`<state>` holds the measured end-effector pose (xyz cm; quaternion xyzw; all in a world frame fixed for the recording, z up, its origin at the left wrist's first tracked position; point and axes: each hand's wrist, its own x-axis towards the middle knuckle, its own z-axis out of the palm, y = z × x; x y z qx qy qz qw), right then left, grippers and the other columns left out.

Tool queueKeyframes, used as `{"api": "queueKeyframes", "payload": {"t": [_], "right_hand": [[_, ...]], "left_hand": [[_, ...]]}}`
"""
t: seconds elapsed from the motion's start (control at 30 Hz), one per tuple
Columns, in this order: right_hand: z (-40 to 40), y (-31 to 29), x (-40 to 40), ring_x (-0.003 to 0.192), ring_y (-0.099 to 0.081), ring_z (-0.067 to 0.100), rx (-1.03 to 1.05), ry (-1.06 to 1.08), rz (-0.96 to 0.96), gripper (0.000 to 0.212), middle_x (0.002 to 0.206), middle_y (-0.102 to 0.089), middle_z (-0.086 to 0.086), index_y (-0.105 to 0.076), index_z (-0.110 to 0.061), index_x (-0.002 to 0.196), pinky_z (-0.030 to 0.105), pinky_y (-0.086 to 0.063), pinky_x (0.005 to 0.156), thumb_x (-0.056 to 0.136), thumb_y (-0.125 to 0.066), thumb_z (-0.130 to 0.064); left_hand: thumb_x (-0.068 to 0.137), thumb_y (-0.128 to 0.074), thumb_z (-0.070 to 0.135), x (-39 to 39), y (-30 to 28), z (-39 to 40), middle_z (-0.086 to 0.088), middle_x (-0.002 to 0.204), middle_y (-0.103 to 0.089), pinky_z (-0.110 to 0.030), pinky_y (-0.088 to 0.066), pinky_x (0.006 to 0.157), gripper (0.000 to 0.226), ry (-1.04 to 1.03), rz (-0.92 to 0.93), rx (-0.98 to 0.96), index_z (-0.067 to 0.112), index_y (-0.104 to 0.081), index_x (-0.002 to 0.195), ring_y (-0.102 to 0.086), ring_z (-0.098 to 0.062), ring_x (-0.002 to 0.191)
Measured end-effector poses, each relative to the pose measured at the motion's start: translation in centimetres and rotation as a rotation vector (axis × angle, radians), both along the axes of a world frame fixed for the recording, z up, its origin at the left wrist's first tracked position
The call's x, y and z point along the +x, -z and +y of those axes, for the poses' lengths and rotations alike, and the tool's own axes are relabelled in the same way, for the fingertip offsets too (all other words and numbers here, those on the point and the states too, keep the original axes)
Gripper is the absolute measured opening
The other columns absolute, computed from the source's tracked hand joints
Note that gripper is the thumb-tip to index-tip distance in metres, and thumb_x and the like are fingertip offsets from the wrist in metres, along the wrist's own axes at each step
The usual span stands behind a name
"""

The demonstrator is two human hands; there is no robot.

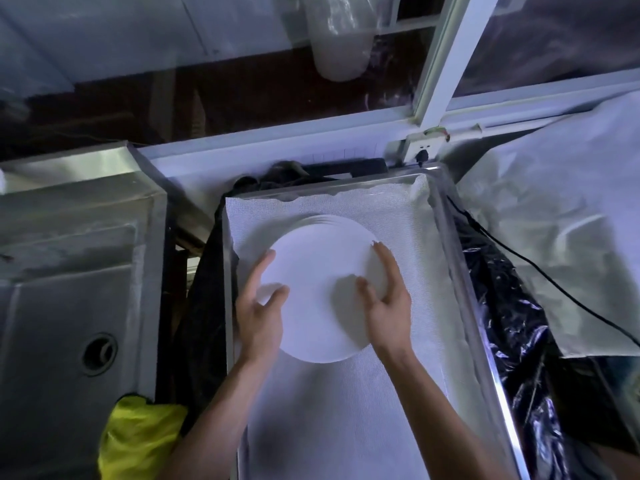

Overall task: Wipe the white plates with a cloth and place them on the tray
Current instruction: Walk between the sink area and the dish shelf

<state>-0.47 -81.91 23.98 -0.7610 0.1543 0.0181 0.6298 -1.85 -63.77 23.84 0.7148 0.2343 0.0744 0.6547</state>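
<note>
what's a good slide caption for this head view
Both hands, left hand and right hand, hold a white plate over a plate stack on the lined metal tray.

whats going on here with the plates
A person holds a white plate by its two sides, left hand on the left edge and right hand on the right, over a stack of plates in a metal tray lined with white mesh. A steel sink sits to the left, with a yellow cloth at its near edge.
</note>
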Motion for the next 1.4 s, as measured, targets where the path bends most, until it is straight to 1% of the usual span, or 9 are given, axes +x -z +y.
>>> {"api": "queueKeyframes", "payload": {"t": [0.2,0.33,0.53,0.77,0.9,0.97,1.03,1.2,1.4], "right_hand": [[-0.1,-0.3,-0.1,0.13,-0.048,0.01,0.018,0.015,0.006,0.059,0.145,-0.049,-0.019,-0.047,-0.046,0.141,0.049,-0.043,0.11,0.085,-0.06,-0.033],[-0.1,-0.5,-0.5,0.13,-0.048,0.01,0.02,0.033,0.0,0.06,0.144,-0.051,-0.017,-0.048,-0.044,0.142,0.047,-0.043,0.11,0.085,-0.06,-0.033],[-0.3,-0.5,-1.4,0.132,-0.048,0.01,0.025,0.033,-0.005,0.06,0.146,-0.051,-0.015,-0.048,-0.041,0.143,0.041,-0.042,0.112,0.085,-0.06,-0.035],[-0.1,-0.7,-1.4,0.132,-0.047,0.006,0.037,0.016,-0.01,0.06,0.144,-0.052,-0.019,-0.048,-0.041,0.143,0.028,-0.039,0.108,0.085,-0.06,-0.034],[-0.2,-0.6,-1.4,0.126,-0.043,-0.015,0.038,0.001,-0.007,0.06,0.135,-0.048,-0.037,-0.048,-0.043,0.142,0.004,-0.034,0.096,0.084,-0.059,-0.035],[-0.2,-0.6,-1.3,0.124,-0.041,-0.019,0.036,-0.001,-0.01,0.06,0.133,-0.046,-0.041,-0.049,-0.042,0.143,-0.001,-0.032,0.094,0.084,-0.059,-0.034],[-0.2,-0.7,-1.3,0.126,-0.042,-0.016,0.028,0.002,-0.016,0.06,0.136,-0.048,-0.036,-0.049,-0.041,0.143,0.004,-0.033,0.098,0.084,-0.059,-0.034],[0.0,-1.5,-1.6,0.147,-0.031,0.011,0.023,-0.01,-0.012,0.06,0.156,-0.04,-0.013,-0.049,-0.039,0.143,0.044,-0.03,0.12,0.084,-0.058,-0.033],[-0.3,-2.0,-1.7,0.132,-0.047,0.008,0.023,-0.005,-0.005,0.06,0.144,-0.052,-0.016,-0.051,-0.041,0.141,0.038,-0.04,0.112,0.082,-0.06,-0.034]], "left_hand": [[0.082,-0.057,-0.008,-0.2,-0.3,-0.3,0.018,0.134,-0.064,-0.023,-0.039,0.106,0.056,0.021,-0.039,-0.003,0.03,-0.071,0.121,-0.051,0.0,0.132],[0.076,-0.056,0.007,-0.6,-0.8,-0.5,0.012,0.133,-0.066,-0.01,-0.04,0.096,0.049,0.037,-0.093,0.025,0.025,-0.072,0.118,-0.053,-0.006,0.131],[0.074,-0.056,0.008,-1.3,-0.8,-0.8,0.017,0.118,-0.07,-0.008,-0.039,0.09,0.038,0.029,-0.098,0.02,0.018,-0.072,0.107,-0.059,-0.006,0.12],[0.072,-0.055,0.008,-1.6,-0.9,-0.8,0.013,0.117,-0.07,-0.016,-0.042,0.091,0.033,0.011,-0.089,0.026,0.014,-0.071,0.101,-0.059,-0.01,0.118],[0.073,-0.055,0.009,-1.7,-1.0,-0.9,0.015,0.118,-0.07,-0.023,-0.043,0.096,0.034,-0.021,-0.077,0.014,0.014,-0.071,0.102,-0.057,-0.015,0.122],[0.073,-0.055,0.008,-1.7,-1.1,-0.9,0.012,0.117,-0.07,-0.03,-0.043,0.099,0.033,-0.028,-0.077,0.012,0.014,-0.071,0.102,-0.057,-0.018,0.125],[0.073,-0.055,0.008,-1.8,-1.2,-0.9,0.011,0.117,-0.071,-0.03,-0.043,0.099,0.034,-0.032,-0.076,0.019,0.012,-0.071,0.103,-0.058,-0.016,0.123],[0.074,-0.056,0.009,-1.9,-1.5,-1.0,0.015,0.115,-0.072,-0.027,-0.042,0.102,0.035,-0.064,-0.052,-0.022,0.01,-0.074,0.104,-0.061,-0.006,0.118],[0.074,-0.056,0.007,-2.3,-1.7,-1.2,0.004,0.115,-0.072,-0.044,-0.041,0.109,0.032,-0.077,-0.055,-0.024,0.007,-0.073,0.101,-0.061,-0.015,0.119]]}}
